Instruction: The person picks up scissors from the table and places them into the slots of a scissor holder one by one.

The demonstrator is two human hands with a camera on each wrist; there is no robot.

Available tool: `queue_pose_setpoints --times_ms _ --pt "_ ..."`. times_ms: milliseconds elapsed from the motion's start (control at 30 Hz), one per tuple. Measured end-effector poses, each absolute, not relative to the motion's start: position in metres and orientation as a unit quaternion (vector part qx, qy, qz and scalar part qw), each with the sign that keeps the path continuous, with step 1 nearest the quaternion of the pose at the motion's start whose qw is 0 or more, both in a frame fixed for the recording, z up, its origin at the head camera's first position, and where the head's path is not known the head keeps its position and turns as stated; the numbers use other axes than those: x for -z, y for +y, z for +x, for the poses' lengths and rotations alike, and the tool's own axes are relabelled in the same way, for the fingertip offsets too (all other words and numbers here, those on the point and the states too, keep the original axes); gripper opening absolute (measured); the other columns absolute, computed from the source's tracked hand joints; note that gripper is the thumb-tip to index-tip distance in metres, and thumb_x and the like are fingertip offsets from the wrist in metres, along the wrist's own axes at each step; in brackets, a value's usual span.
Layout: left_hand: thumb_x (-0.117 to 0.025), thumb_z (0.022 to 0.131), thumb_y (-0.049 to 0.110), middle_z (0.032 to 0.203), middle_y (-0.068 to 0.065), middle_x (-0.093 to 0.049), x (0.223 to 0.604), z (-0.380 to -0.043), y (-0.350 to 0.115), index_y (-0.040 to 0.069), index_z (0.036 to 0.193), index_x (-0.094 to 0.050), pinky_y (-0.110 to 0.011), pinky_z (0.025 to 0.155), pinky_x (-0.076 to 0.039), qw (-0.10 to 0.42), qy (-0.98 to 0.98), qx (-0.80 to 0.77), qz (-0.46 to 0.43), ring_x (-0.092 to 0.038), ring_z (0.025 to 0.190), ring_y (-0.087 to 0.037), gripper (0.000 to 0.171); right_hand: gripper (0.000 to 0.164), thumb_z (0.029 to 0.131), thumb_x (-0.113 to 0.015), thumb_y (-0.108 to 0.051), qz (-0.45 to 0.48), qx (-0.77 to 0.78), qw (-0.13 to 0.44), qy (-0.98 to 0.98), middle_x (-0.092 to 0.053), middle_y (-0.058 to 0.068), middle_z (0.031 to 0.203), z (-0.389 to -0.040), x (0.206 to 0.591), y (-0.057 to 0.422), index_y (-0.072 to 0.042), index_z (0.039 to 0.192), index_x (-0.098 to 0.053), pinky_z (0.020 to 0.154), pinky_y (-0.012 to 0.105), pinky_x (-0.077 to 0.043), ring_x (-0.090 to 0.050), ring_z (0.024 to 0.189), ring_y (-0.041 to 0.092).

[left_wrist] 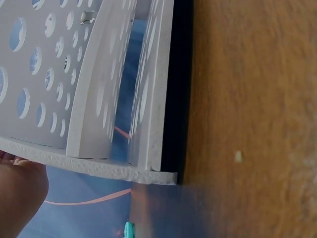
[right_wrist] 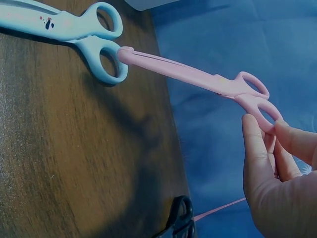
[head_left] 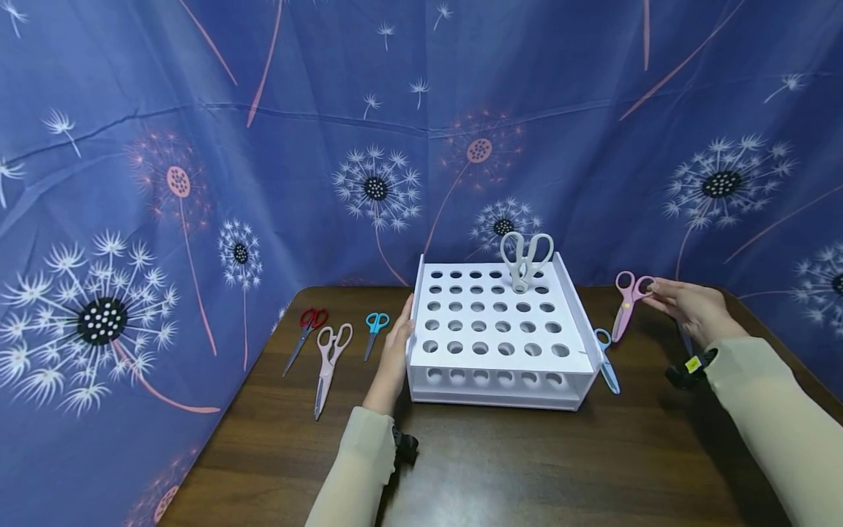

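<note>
My right hand [head_left: 698, 309] pinches a pair of pink scissors [head_left: 622, 320] by one handle loop, raised over the table's right side with the covered tip pointing down. In the right wrist view, thumb and fingers close on the loop of the pink scissors [right_wrist: 173, 69]. My left hand [head_left: 392, 351] lies against the left side panel of a white rack [head_left: 487, 360] with rows of round holes; its fingers look straight. Pale grey-green scissors [head_left: 521, 277] stand handles up in a back hole. Light blue scissors [head_left: 611, 372] lie beside the rack's right side.
Left of the rack lie red-handled scissors [head_left: 304, 335], pale pink scissors [head_left: 326, 373] and small turquoise scissors [head_left: 375, 331]. Black-handled scissors [right_wrist: 174, 223] lie near the table edge below my right hand. A blue dandelion-print cloth [head_left: 296, 183] hangs behind the brown table [head_left: 487, 468].
</note>
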State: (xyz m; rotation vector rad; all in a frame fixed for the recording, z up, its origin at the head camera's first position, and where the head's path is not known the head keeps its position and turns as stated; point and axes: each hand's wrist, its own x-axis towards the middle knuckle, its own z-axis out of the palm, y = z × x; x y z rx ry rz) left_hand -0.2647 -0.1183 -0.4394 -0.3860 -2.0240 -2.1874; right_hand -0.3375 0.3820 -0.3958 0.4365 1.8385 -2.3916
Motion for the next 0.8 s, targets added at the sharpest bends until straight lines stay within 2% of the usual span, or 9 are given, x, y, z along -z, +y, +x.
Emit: queue_pose_setpoints --times_ms 267,533,667,800 --pt "-0.032 0.103 0.015 0.16 -0.003 -0.025 0.44 -0.264 -0.12 0.016 0.155 -0.024 -0.044 0.119 -0.016 0.05 -0.67 0.73 -0.128 -0.019 0.148 -0.02 0.053 0.021 0.085 -0.072 -0.008 0.144 0.768 0.053 0.622 -0.072 -0.014 0.079 -0.336 0.388 0.38 -0.025 0.074 -0.076 0.07 0.023 -0.057 -0.071 0.076 0.004" --pt "-0.038 0.1 0.026 0.16 0.001 -0.027 0.441 -0.262 -0.119 0.025 0.154 -0.029 -0.045 0.118 -0.019 0.062 -0.665 0.733 -0.132 -0.022 0.147 -0.02 0.054 0.02 0.084 -0.073 -0.009 0.136 0.752 0.029 0.644 -0.072 -0.014 0.078 -0.335 0.376 0.375 -0.027 0.076 -0.075 0.07 0.021 -0.056 -0.071 0.076 0.004" --pt "-0.037 0.101 0.025 0.159 0.001 -0.027 0.44 -0.262 -0.119 0.024 0.154 -0.028 -0.042 0.117 -0.022 0.059 -0.662 0.735 -0.133 -0.024 0.146 -0.02 0.054 0.018 0.083 -0.075 -0.009 0.133 0.759 0.022 0.637 -0.072 -0.012 0.077 -0.337 0.367 0.373 -0.025 0.076 -0.075 0.069 0.022 -0.056 -0.072 0.074 0.005" --pt "-0.037 0.102 0.023 0.159 -0.002 -0.029 0.438 -0.264 -0.121 0.019 0.155 -0.026 -0.033 0.111 -0.032 0.055 -0.66 0.737 -0.135 -0.031 0.143 -0.025 0.054 0.016 0.082 -0.075 -0.009 0.133 0.774 0.014 0.619 -0.072 -0.009 0.077 -0.336 0.354 0.372 -0.024 0.076 -0.076 0.069 0.022 -0.056 -0.072 0.074 0.006"
